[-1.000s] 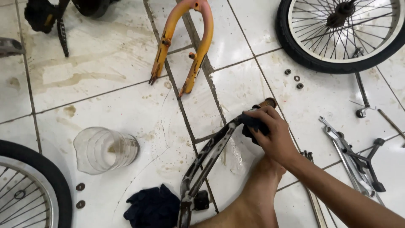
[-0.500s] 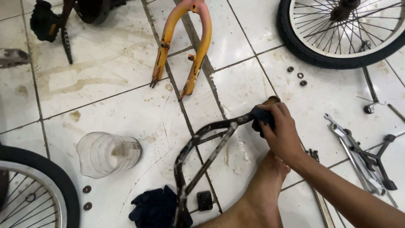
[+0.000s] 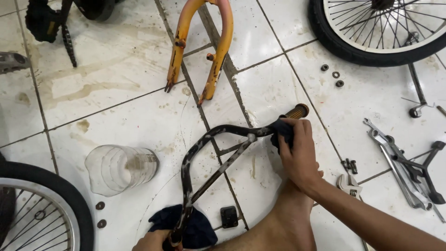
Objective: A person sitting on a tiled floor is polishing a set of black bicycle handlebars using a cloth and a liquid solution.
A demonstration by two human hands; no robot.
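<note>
Now right hand (image 3: 299, 158) gripping dark handlebar (image 3: 211, 158), left hand (image 3: 153, 241) steadying lower end

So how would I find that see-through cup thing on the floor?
Start at the wheel in the bottom left corner of the tiled floor. Just right of its tyre a clear plastic cup lies on its side. It is the only see-through thing there; the handlebar beside it is dark metal.

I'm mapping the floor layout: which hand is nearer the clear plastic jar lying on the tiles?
Left. The left hand holds the handlebar's lower end, just below-right of the clear plastic jar. The right hand wipes the handlebar farther right, near the orange grip.
</note>
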